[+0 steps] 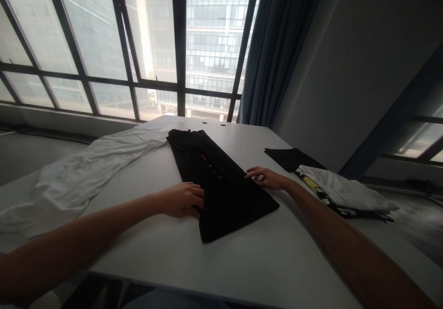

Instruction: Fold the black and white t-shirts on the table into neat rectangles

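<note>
A black T-shirt (pixel 228 193) with a column of small red letters lies folded into a long strip on the white table (pixel 242 263). Its collar end points toward the window and its wider end toward me. My left hand (pixel 183 200) is at the shirt's left edge, fingers curled over the cloth and the thumb low at the edge. On the opposite edge rests my right hand (pixel 266 178), its fingers stretched out and a little apart, fingertips touching the fabric. Whatever lies under the left fingertips is hidden.
A crumpled white cloth (pixel 86 170) spreads along the table's left side. At the right edge sits a stack of folded garments, a white one (pixel 346 191) on top, with a black piece (pixel 290 158) behind. Windows and a blue curtain (pixel 273 45) stand beyond the table.
</note>
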A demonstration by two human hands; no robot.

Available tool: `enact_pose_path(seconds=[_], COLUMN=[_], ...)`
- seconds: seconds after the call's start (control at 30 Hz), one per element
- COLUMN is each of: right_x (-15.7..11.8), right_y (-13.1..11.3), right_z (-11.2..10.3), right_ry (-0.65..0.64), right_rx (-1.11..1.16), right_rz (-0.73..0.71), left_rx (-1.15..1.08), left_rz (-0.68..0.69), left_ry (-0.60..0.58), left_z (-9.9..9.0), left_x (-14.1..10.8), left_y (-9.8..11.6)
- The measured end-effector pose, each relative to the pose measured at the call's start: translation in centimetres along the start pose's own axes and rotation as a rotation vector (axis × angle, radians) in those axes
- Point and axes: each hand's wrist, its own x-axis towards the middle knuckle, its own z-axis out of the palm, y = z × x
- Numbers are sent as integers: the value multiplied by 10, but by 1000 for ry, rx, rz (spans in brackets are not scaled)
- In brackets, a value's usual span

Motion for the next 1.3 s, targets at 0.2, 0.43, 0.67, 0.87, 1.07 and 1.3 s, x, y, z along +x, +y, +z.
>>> enact_pose_path(seconds=[0.2, 0.43, 0.67, 0.87, 1.07, 1.3], right_x=[-4, -21, -34, -2, 63, 80], right_y=[4, -31, -104, -108, -87, -74], right_z=[8, -6, 12, 28, 41, 54], right_ry=[55, -68, -240, -199, 311, 270], right_rx=[55, -14, -73, 307, 453, 451], right_rz=[-107, -152, -260, -207, 188, 232], left_rx=[82, -386, -697, -1025, -1030, -779], left_rz=[62, -56, -216, -559, -1174, -1235], left_ry=[86, 122, -88, 244, 718, 594], left_z=[6, -32, -81, -78, -43, -18], left_x=[-1, -9, -37, -64, -61, -63], left_y=[4, 5, -9, -59, -103, -116])
